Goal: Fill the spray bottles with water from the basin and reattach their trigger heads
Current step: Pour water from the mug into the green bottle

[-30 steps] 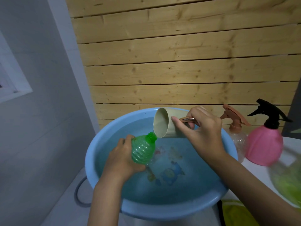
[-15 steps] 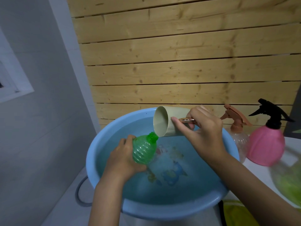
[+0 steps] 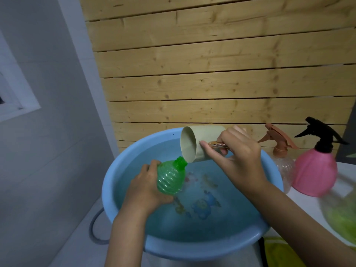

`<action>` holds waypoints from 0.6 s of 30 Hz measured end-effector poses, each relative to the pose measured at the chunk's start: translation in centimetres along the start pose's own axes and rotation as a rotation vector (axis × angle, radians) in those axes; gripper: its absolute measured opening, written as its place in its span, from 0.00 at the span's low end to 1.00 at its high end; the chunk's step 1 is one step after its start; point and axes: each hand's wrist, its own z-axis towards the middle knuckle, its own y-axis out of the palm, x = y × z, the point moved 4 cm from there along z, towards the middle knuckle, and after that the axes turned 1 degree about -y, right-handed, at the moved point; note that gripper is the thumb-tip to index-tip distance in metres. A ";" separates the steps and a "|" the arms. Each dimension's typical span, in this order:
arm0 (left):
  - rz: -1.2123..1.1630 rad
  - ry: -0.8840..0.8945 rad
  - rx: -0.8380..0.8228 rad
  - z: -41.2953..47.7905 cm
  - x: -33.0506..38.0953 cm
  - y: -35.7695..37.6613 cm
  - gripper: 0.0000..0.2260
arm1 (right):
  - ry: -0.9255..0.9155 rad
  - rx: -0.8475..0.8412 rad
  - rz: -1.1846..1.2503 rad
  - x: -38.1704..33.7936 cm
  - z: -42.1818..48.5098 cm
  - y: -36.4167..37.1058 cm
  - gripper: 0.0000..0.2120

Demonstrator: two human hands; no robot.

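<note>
A blue basin full of water fills the lower middle of the view. Over it, my left hand grips a ribbed green bottle with no trigger head, its open neck tilted up to the right. My right hand holds a beige cup by its handle, tipped on its side with the rim right at the bottle's neck. To the right of the basin stand a clear bottle with a brown trigger head and a pink bottle with a black trigger head.
A wooden slat wall stands close behind the basin. A grey wall lies to the left, with a grey hose loop below the basin's left edge. A blurred green thing sits at the right edge on a white surface, and a yellow cloth below.
Both hands, the cup and the green bottle stay in nearly the same pose. The view has drifted slightly; nothing was let go or picked up.
</note>
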 end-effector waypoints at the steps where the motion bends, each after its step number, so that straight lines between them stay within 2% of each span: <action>1: 0.004 0.001 -0.001 0.0 0.0 0.0 0.33 | -0.008 0.000 -0.002 -0.1 0.0 0.0 0.20; 18: -0.001 -0.004 0.001 0.0 -0.1 0.1 0.32 | -0.234 -0.005 -0.098 -1.8 0.2 0.2 0.17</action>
